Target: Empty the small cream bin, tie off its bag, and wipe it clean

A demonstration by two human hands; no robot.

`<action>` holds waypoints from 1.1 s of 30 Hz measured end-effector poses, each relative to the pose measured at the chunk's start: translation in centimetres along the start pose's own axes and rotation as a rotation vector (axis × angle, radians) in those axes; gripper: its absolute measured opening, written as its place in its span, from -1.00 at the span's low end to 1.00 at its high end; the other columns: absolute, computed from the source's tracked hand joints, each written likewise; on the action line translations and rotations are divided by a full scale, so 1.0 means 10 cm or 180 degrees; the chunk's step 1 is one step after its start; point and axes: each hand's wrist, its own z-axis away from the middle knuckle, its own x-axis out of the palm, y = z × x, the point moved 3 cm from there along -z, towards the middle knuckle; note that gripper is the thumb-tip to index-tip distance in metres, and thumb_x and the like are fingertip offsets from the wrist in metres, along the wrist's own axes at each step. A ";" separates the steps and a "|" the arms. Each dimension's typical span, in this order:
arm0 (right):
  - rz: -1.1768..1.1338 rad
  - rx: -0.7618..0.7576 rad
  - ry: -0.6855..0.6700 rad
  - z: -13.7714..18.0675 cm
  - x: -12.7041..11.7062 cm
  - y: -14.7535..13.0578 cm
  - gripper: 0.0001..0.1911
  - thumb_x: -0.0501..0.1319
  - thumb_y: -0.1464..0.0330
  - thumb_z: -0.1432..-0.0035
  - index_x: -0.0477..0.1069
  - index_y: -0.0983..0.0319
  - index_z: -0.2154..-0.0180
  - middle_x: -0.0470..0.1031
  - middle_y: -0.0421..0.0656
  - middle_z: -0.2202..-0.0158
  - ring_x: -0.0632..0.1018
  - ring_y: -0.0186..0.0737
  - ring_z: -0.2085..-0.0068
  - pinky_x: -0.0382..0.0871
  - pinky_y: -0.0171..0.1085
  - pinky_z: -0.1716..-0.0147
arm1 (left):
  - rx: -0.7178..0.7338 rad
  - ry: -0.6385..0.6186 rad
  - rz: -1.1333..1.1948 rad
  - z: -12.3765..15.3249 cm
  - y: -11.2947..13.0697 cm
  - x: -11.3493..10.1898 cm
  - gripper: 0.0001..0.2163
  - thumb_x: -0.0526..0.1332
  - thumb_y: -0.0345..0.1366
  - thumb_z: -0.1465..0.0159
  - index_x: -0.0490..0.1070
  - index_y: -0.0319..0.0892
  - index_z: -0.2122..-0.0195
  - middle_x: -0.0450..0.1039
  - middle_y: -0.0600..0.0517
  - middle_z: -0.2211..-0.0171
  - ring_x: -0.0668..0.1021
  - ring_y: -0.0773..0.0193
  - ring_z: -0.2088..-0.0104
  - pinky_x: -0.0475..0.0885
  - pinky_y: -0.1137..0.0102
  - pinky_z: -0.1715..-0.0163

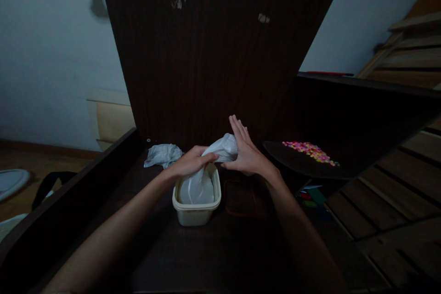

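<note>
A white cloth (pixel 225 146) runs twisted from inside a cream plastic tub (pixel 196 218) up to between my hands. My left hand (pixel 193 161) is closed around its twisted middle, just above the tub's far left side. The cloth's lower part hangs down into the tub. My right hand (pixel 247 152) is open, its fingers stretched up and its thumb apart, beside the cloth's upper end. Whether the right palm touches the cloth, I cannot tell. A second crumpled white cloth (pixel 162 154) lies behind my left wrist.
A dark square outline (pixel 239 198), perhaps a lid, lies right of the tub. On the right, a dark shelf (pixel 285 158) bears many small pink and yellow pieces (pixel 312 151). A tall dark wooden panel (pixel 213 64) rises behind, and a raised edge (pixel 72 197) runs along the left.
</note>
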 end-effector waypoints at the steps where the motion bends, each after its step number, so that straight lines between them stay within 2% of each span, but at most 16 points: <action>1: 0.0027 -0.0091 0.0014 -0.02 -0.02 -0.06 0.41 0.44 0.37 0.08 -0.59 0.03 -0.44 -0.47 -0.03 -0.52 -0.31 0.19 -0.48 -0.34 0.25 -0.39 | 0.0010 0.0019 -0.0021 0.00 0.01 0.00 -0.70 0.19 -0.07 -0.25 0.33 -0.19 0.47 0.20 0.16 0.60 0.22 0.38 0.57 0.12 0.47 0.56; 3: 0.0100 -0.0276 -0.0015 -0.06 -0.04 -0.17 0.34 0.42 0.39 0.05 -0.50 0.03 -0.46 -0.42 -0.05 -0.52 -0.32 0.17 -0.48 -0.34 0.25 -0.39 | 0.0055 0.0024 -0.0079 0.00 0.02 0.00 -0.73 0.19 -0.10 -0.27 0.36 -0.20 0.45 0.20 0.17 0.61 0.23 0.38 0.57 0.15 0.46 0.54; 5: 0.0175 -0.0454 -0.0142 -0.08 -0.01 -0.25 0.20 0.38 0.45 0.02 -0.28 0.05 -0.47 -0.27 -0.05 -0.52 -0.27 0.16 -0.49 -0.35 0.26 -0.40 | 0.0139 -0.0016 -0.0131 -0.01 0.02 0.01 -0.75 0.18 -0.14 -0.28 0.39 -0.20 0.44 0.26 0.15 0.59 0.30 0.35 0.54 0.22 0.46 0.50; 7: 0.0131 -0.0606 -0.0320 -0.09 0.06 -0.30 0.06 0.30 0.54 0.00 -0.10 0.08 -0.45 -0.03 -0.02 -0.48 -0.08 0.11 -0.48 -0.32 0.25 -0.40 | 0.0255 -0.0059 -0.0166 -0.03 0.02 0.02 -0.80 0.18 -0.20 -0.28 0.44 -0.21 0.39 0.39 0.10 0.51 0.40 0.31 0.46 0.31 0.44 0.41; 9: -0.0122 -0.0658 -0.0491 -0.10 0.16 -0.31 -0.03 0.20 0.62 -0.02 -0.01 0.12 -0.43 0.20 -0.01 -0.40 0.19 0.01 -0.41 -0.13 0.19 -0.40 | 0.0361 -0.0058 -0.0217 -0.05 0.02 0.03 -0.83 0.18 -0.24 -0.27 0.46 -0.22 0.35 0.48 0.06 0.41 0.47 0.26 0.37 0.37 0.42 0.32; 11: -0.0424 -0.0581 -0.0601 -0.12 0.23 -0.30 -0.09 0.10 0.68 -0.01 0.08 0.16 -0.40 0.33 0.00 -0.32 0.38 -0.07 -0.30 0.15 0.08 -0.33 | 0.0426 -0.0037 -0.0274 -0.07 0.02 0.04 -0.83 0.18 -0.24 -0.27 0.47 -0.23 0.34 0.50 0.03 0.37 0.49 0.23 0.32 0.39 0.40 0.28; 13: -0.0570 -0.0463 -0.0643 -0.14 0.24 -0.27 -0.15 0.05 0.69 0.01 0.20 0.21 -0.34 0.40 0.02 -0.27 0.46 -0.09 -0.23 0.31 -0.03 -0.21 | 0.0476 -0.0019 -0.0305 -0.06 0.03 0.04 -0.81 0.18 -0.21 -0.28 0.47 -0.23 0.32 0.51 0.02 0.34 0.50 0.21 0.29 0.40 0.39 0.26; 18: -0.0326 0.0021 -0.0622 -0.21 0.12 -0.20 -0.42 0.09 0.61 -0.02 0.43 0.26 -0.11 0.60 -0.03 0.01 0.60 -0.13 0.06 0.39 -0.21 0.04 | 0.0487 -0.0129 -0.0277 0.03 0.06 -0.03 -0.72 0.26 -0.13 -0.25 0.46 -0.24 0.15 0.49 0.01 0.28 0.49 0.21 0.27 0.40 0.39 0.27; 21: -0.0084 0.0271 -0.0632 -0.24 0.05 -0.20 -0.54 0.08 0.60 0.01 0.51 0.23 0.08 0.63 -0.10 0.18 0.59 -0.16 0.19 0.34 -0.28 0.18 | 0.0399 -0.0273 -0.0487 0.08 0.03 -0.07 -0.67 0.34 -0.10 -0.20 0.44 -0.23 0.15 0.43 0.06 0.33 0.45 0.24 0.32 0.36 0.44 0.35; 26: -0.0123 0.0314 -0.0686 -0.22 0.02 -0.16 -0.61 0.08 0.60 0.01 0.51 0.23 0.18 0.62 -0.12 0.24 0.57 -0.20 0.25 0.28 -0.32 0.25 | 0.0424 -0.0452 -0.0788 0.11 -0.01 -0.09 -0.74 0.16 -0.12 -0.32 0.47 -0.21 0.20 0.39 0.07 0.38 0.41 0.27 0.36 0.32 0.46 0.38; 29: -0.0296 0.0162 -0.0961 -0.19 0.05 -0.15 -0.64 0.05 0.63 0.00 0.51 0.26 0.24 0.61 -0.12 0.27 0.56 -0.22 0.25 0.27 -0.34 0.26 | 0.0495 -0.0301 -0.0787 0.11 -0.02 -0.09 -0.77 0.15 -0.14 -0.31 0.47 -0.21 0.28 0.39 0.07 0.40 0.40 0.27 0.37 0.32 0.45 0.36; 33: -0.0336 0.0079 -0.1258 -0.17 0.08 -0.16 -0.75 0.07 0.63 -0.06 0.48 0.29 0.38 0.55 -0.15 0.40 0.50 -0.28 0.36 0.21 -0.36 0.36 | 0.0510 -0.0058 -0.0753 0.09 -0.05 -0.08 -0.87 0.16 -0.29 -0.22 0.45 -0.20 0.37 0.42 0.06 0.41 0.43 0.26 0.35 0.33 0.45 0.34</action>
